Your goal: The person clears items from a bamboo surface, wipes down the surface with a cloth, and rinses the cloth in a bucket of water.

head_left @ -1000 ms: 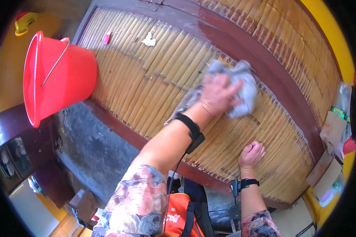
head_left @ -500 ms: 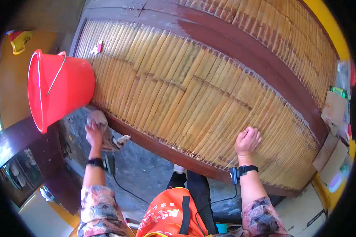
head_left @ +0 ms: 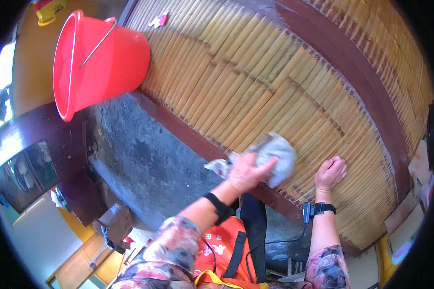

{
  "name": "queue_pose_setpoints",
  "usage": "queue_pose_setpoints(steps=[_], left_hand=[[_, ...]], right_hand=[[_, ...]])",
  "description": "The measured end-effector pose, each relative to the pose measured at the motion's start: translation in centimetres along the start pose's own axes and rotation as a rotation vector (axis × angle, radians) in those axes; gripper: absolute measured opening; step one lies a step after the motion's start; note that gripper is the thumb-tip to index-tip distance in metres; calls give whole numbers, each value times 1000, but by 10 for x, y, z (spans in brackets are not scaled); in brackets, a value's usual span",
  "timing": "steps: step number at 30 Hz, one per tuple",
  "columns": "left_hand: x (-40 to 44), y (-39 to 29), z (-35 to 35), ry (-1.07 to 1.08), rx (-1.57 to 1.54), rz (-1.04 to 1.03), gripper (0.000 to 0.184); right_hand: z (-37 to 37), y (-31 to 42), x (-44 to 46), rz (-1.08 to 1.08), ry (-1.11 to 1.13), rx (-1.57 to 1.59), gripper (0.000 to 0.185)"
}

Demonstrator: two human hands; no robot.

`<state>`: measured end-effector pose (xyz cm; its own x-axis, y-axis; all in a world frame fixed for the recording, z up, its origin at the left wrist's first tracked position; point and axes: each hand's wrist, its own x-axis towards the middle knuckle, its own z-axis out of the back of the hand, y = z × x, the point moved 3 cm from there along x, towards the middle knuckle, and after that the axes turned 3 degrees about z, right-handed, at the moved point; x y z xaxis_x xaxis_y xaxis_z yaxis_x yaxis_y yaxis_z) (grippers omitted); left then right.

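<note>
My left hand point(head_left: 248, 172) is closed on a pale, crumpled rag point(head_left: 280, 156), slightly smeared by motion. The rag lies over the near edge of a bamboo-slat panel point(head_left: 226, 96), and one loose corner hangs past the dark red wooden frame point(head_left: 178, 126). To the right, my right hand point(head_left: 331, 172) rests on the slats as a fist, with no object showing in it. Black straps circle both wrists.
A red bucket point(head_left: 101, 62) with a wire handle stands at the panel's left end. A small white and red item point(head_left: 159, 20) lies on the slats near it. Grey floor point(head_left: 140, 154) shows below the frame. Cardboard pieces point(head_left: 402, 212) are at the right.
My left hand has brought the rag from beside the bucket, below the frame, rightward onto the slats near my right hand. My right fist stays on the slats; the view has shifted.
</note>
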<state>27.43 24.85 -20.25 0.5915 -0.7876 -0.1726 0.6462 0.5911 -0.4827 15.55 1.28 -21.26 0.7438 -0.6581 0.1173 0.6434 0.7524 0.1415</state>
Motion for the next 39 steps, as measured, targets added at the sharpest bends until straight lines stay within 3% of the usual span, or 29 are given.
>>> queue_pose_setpoints(steps=[4,6,8,11,13,15,17,18,21,22,23,26,30,31,33,34,36,37,39], left_hand=[[-30,117,58,-251,311,307,59],[-48,166,93,-284,246,768,59],[-48,187,137,-180,237,1069,56],[-83,209,180,-269,79,1212,52],[-116,206,215,-329,-63,1198,47],[-135,161,271,-568,-288,1205,40],[-148,133,322,-692,-633,1029,29],[-156,130,343,-747,-692,990,28],[-139,91,433,-889,-964,845,28],[-133,87,461,-932,-988,810,28],[-127,89,486,-992,-1002,737,27],[-109,106,547,-1033,-971,556,28],[-81,165,589,-1051,-997,425,27],[-70,191,592,-1040,-1056,397,26],[-48,255,574,-844,-906,525,29],[-39,284,560,-742,-853,590,35],[-12,323,528,-276,-190,736,60],[-2,342,498,-147,-178,749,69],[20,344,478,101,-151,790,80]], right_hand=[[-2,-1,-1,13,-12,-22,12],[-3,-1,-1,28,-20,-20,12],[-3,-1,-2,22,-18,-66,13],[-7,-7,-9,13,4,-130,17],[-4,-2,-5,-31,56,-175,17],[-4,3,3,-167,197,-211,18],[-24,-8,4,-385,561,102,20],[-58,-10,-4,-206,766,218,20],[63,145,27,-75,696,704,21],[66,181,25,-135,863,937,21],[117,235,41,-133,955,1138,20],[240,362,82,-128,1160,1557,39],[291,494,140,181,959,1715,61],[280,524,152,160,928,1701,61],[243,573,171,493,587,1365,62],[223,592,175,390,742,1283,65],[185,619,177,210,831,1116,72],[161,627,176,193,834,1109,72],[114,626,170,49,956,750,77]])
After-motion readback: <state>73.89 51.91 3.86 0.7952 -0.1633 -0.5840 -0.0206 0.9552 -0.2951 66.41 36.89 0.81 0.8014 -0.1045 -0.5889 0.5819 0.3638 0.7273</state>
